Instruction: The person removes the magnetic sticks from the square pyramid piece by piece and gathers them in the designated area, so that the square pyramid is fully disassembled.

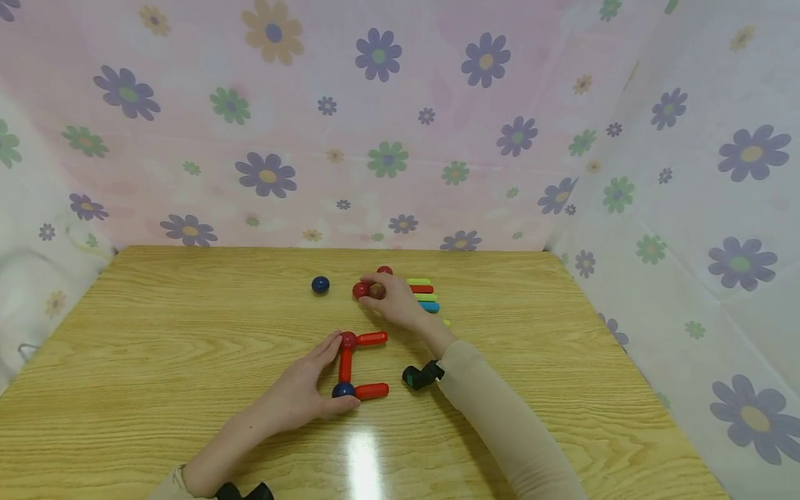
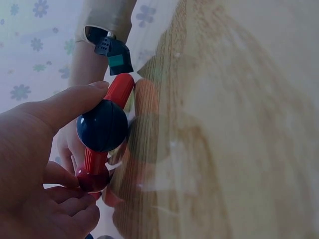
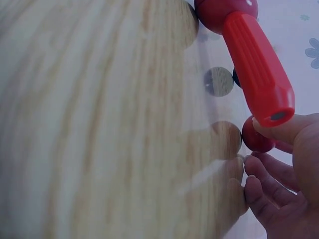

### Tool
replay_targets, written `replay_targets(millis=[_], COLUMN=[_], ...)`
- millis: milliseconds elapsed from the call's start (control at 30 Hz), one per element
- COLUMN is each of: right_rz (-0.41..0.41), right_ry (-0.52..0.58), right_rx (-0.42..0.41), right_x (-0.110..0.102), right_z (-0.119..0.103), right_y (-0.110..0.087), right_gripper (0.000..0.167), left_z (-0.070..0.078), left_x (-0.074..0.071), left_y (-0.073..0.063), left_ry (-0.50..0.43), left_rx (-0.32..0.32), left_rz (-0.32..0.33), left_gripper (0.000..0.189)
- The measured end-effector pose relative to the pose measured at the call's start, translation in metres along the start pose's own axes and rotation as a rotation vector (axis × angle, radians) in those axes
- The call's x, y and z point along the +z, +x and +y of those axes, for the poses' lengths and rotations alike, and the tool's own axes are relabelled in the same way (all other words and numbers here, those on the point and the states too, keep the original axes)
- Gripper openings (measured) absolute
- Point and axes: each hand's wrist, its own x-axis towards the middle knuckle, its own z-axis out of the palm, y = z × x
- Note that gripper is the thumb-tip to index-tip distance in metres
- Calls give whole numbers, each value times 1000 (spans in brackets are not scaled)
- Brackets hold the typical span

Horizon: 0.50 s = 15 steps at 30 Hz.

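Note:
On the table in front of me lies an open-sided frame of red rods joined by a red ball and a dark blue ball. My left hand holds it from the left, thumb at the blue ball and fingers at the red one. Farther back, my right hand pinches a loose red ball between thumb and fingers; in the right wrist view this ball sits at the tabletop. One rod of the frame juts close to that camera, a grey disc in its end.
Another red ball shows just behind my right hand, and a loose dark blue ball lies to its left. Several yellow-green, red and blue rods lie side by side to the right, partly covered by that hand. A flowered cloth hangs behind the table.

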Motion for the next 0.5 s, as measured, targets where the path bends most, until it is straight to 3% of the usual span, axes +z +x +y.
replay_targets(millis=[300, 500], right_rz=[-2, 12], right_ry=[-8, -14], right_rx=[-2, 25], right_x=[-2, -9], right_z=[1, -1], right_y=[-2, -15], right_gripper=[46, 51], left_z=[0, 0], left_x=[0, 0], left_y=[-1, -1], left_ry=[-3, -3], left_rx=[1, 1], left_rz=[2, -4], left_gripper=[109, 109])
